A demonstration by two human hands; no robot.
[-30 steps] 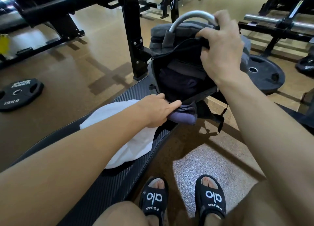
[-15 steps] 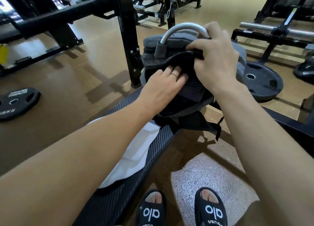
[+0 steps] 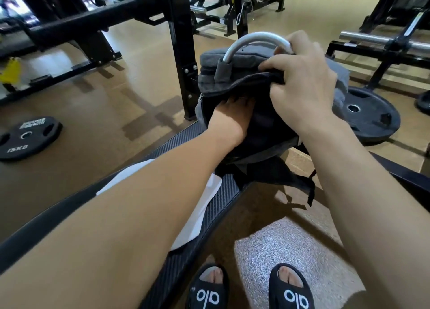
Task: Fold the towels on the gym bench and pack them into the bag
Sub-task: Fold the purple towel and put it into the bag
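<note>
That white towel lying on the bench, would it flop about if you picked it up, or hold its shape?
Probably floppy: the white towel lies flat and follows the bench, with soft wrinkled edges. Likely light too, since it looks thin. It seems unlikely to slide by itself on the textured bench, though one corner lies close to the edge. It cannot roll or tip.

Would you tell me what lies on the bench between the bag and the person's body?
In the head view, a white towel lies on the black bench between the grey bag and the person, partly hidden beneath the left forearm.
</note>
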